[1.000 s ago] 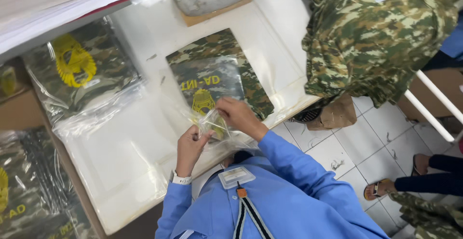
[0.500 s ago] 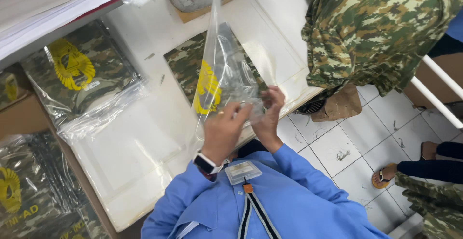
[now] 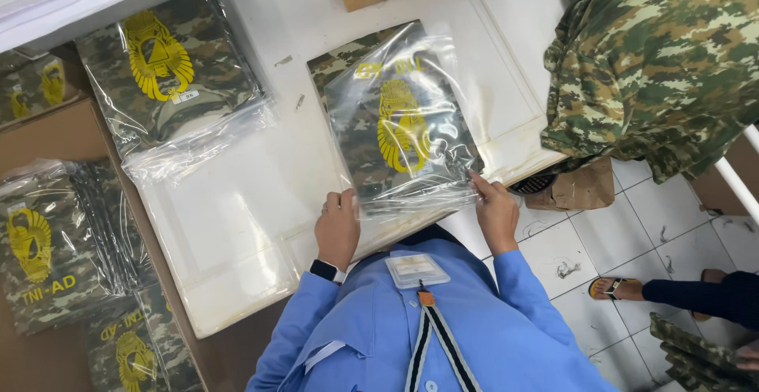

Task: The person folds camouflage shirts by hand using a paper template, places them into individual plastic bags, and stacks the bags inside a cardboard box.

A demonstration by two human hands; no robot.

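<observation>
A clear plastic bag (image 3: 431, 84) with a yellow emblem is spread over a folded camouflage shirt (image 3: 336, 64) on the white table (image 3: 237, 218). My left hand (image 3: 338, 228) grips the bag's near left corner. My right hand (image 3: 494, 210) pinches its near right corner at the table's edge. Both sleeves are light blue, and a dark watch sits on my left wrist. A badge on a striped lanyard (image 3: 417, 270) hangs at my chest.
A bagged camouflage shirt (image 3: 166, 76) lies at the table's far left. More bagged shirts (image 3: 47, 250) are stacked on the brown surface at left. A heap of camouflage fabric (image 3: 664, 52) sits at right. A brown paper bag (image 3: 577, 188) and another person's sandalled foot (image 3: 613, 288) are on the tiled floor.
The clear bag was held upright in the air half a second ago; now it lies flat over the folded shirt, with my hands apart at its near corners.
</observation>
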